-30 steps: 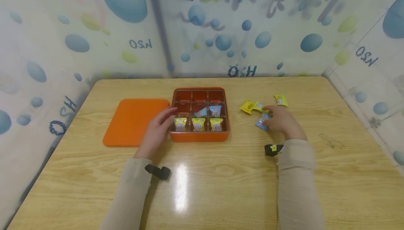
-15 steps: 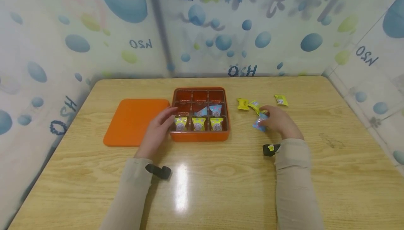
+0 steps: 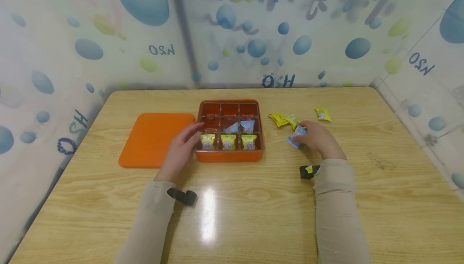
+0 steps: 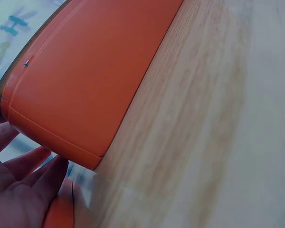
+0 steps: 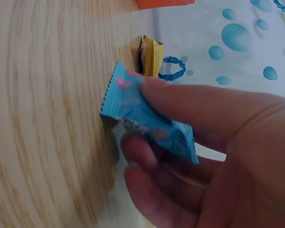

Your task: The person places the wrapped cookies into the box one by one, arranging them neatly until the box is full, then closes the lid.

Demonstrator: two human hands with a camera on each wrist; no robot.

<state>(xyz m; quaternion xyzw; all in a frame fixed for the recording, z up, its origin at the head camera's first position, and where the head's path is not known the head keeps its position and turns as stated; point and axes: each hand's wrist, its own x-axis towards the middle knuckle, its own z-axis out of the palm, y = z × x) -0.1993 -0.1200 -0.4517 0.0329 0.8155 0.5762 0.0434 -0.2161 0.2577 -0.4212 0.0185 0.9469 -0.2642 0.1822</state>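
- In front of you stands a pale wall (image 3: 232, 34) printed with blue bubbles, green spots and lettering.
- You face a wood-grained table (image 3: 253, 215), with a bright glare patch on its near half.
- Your light sleeves (image 3: 337, 207) reach in from the near edge, one on either side.
- The orange box (image 3: 230, 157) sits on the table ahead of you, its clear insert divided three by three.
- A flat orange lid (image 3: 152, 139) lies just beside the box, to your left.
- Your left hand (image 3: 182, 147) is at the box's left side, its fingers slightly apart, loosely extended and touching the wall of the box near a corner.
- Your right hand (image 3: 320, 137) is well to the right of the box, thumb and fingers clamped on a packet.
- A black device (image 3: 186, 198) shows at your left wrist, a matching one (image 3: 308, 171) at your right.
- The blue packet (image 3: 296, 137) in your right grip is tilted, close above the table; you cannot tell whether it touches the wood.
- Just beyond it lie two yellow packets (image 3: 277, 119), end to end; a lone yellow packet (image 3: 323, 114) rests farther right.
- Inside the box, three yellow sweets (image 3: 228, 142) fill the nearest row, one per compartment, and two blue sweets (image 3: 248, 126) occupy the middle row's centre and right compartments.
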